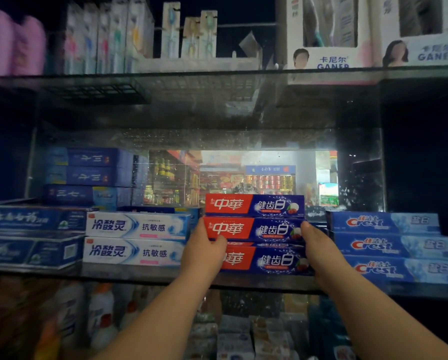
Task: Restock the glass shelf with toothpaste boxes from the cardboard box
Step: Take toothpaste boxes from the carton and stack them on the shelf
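At centre frame my left hand (207, 249) and right hand (319, 249) clasp the two ends of the middle red-and-blue toothpaste box (254, 229), thumbs across its front, remaining fingers curled behind and hidden; that box sits in a stack of three on the glass shelf (150, 275), between the white toothpaste boxes (137, 239) at left and the Crest boxes (391, 245) at right; cardboard box out of frame.
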A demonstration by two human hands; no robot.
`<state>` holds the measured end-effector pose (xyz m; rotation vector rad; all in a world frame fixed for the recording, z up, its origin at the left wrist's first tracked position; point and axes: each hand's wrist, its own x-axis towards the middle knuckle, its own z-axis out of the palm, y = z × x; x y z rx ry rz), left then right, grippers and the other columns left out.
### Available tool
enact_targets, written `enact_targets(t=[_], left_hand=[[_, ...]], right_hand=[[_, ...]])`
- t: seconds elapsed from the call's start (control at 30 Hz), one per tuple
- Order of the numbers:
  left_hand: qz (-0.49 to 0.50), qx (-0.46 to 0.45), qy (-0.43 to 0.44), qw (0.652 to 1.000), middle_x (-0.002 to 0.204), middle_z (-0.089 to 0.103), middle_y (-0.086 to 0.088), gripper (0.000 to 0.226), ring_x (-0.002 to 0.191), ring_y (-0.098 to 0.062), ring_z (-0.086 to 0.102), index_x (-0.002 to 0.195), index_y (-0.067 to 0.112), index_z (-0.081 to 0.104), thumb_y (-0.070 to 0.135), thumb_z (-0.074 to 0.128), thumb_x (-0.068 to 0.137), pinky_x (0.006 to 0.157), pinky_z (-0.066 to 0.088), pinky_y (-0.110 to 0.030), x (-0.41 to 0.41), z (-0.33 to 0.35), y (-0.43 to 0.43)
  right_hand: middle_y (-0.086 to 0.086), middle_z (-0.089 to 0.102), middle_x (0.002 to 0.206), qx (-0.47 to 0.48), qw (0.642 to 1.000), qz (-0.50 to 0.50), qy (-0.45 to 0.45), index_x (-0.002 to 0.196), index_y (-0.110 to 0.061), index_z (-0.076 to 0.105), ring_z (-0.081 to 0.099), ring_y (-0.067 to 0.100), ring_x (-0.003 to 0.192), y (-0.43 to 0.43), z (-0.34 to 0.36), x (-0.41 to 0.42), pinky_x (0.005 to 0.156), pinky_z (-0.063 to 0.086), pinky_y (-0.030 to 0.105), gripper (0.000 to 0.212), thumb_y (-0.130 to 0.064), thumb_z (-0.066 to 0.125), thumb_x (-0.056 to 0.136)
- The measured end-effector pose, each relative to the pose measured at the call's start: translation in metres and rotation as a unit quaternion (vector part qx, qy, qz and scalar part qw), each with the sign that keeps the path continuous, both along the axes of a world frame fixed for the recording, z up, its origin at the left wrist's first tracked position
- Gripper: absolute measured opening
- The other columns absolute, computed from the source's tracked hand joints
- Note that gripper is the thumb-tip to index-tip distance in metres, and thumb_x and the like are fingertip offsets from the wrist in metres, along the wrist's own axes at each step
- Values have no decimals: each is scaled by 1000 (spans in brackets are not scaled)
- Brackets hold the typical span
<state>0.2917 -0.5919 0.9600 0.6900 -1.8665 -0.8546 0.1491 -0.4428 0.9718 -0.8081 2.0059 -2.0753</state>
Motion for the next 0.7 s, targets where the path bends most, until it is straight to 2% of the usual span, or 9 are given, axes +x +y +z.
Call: enact_targets(t=[0.07, 0.13, 0.2, 0.27, 0.33, 0.4, 0.5, 0.6, 0.7], left_hand=[[9, -70, 27, 997, 138, 47, 5, 54, 112, -13, 56, 146, 29, 25, 30, 46, 97, 87, 52, -32, 5, -6, 9], [-11, -116, 54, 992, 152, 31, 8, 61, 129, -13, 45, 151, 35, 12, 30, 42, 98, 99, 50, -38, 13, -12, 16], [-28, -143, 68, 987, 156, 23, 12, 60, 136, -11, 37, 151, 37, 10, 30, 41, 99, 104, 46, -39, 27, -16, 20], [-17, -154, 81, 985, 156, 22, 14, 58, 140, -7, 28, 151, 35, 13, 27, 40, 100, 111, 38, -36, 46, -17, 17], [17, -142, 115, 983, 154, 26, 14, 56, 139, -4, 28, 150, 33, 21, 23, 42, 99, 113, 34, -31, 68, -17, 3], [59, -90, 157, 982, 151, 35, 9, 53, 127, -3, 37, 147, 28, 30, 18, 46, 97, 101, 35, -23, 92, -14, -19], [150, -18, 143, 978, 149, 33, -1, 52, 121, -11, 41, 146, 15, 33, 14, 47, 96, 96, 35, -23, 123, -4, -58], [183, 61, 91, 977, 140, 40, -11, 46, 120, -29, 47, 137, 8, 42, 14, 49, 92, 102, 41, -35, 138, 5, -93], [163, 125, 68, 976, 122, 55, -15, 33, 107, -33, 55, 122, 6, 51, 16, 50, 91, 85, 46, -34, 141, 11, -111]], right_hand=[[8, 58, 120, 14, 995, -44, 91, 140, -20, 38, 60, 20, 87, 4, -2, 8, 66, 55, 36, 43, -41, 31, 102], [2, 53, 120, -8, 980, -77, 186, 147, -27, 27, 58, 13, 88, 7, -6, 19, 62, 52, 31, 48, -38, 35, 102], [-3, 49, 135, -20, 955, -100, 278, 147, -34, 24, 58, 16, 109, 3, -9, 38, 78, 56, 41, 49, -39, 38, 100], [-6, 36, 151, -29, 939, -86, 332, 147, -38, 21, 45, 18, 131, -7, -9, 67, 97, 50, 49, 53, -39, 40, 98], [-12, 30, 154, -53, 935, -22, 351, 147, -42, 19, 39, 16, 136, -27, -8, 99, 103, 45, 49, 56, -41, 41, 96], [-19, 27, 151, -61, 942, 66, 322, 147, -45, 17, 38, 12, 135, -50, -6, 131, 105, 43, 44, 56, -41, 43, 97], [-15, 34, 147, -71, 960, 214, 166, 146, -49, 15, 52, 16, 123, -95, -8, 157, 99, 49, 44, 65, -47, 52, 92], [-3, 34, 151, -47, 965, 233, 109, 147, -49, 5, 49, 24, 128, -138, -17, 158, 104, 44, 50, 87, -59, 58, 79], [-3, 32, 153, -38, 972, 214, 83, 147, -45, 5, 46, 27, 132, -166, -21, 147, 104, 44, 51, 109, -75, 57, 56]])
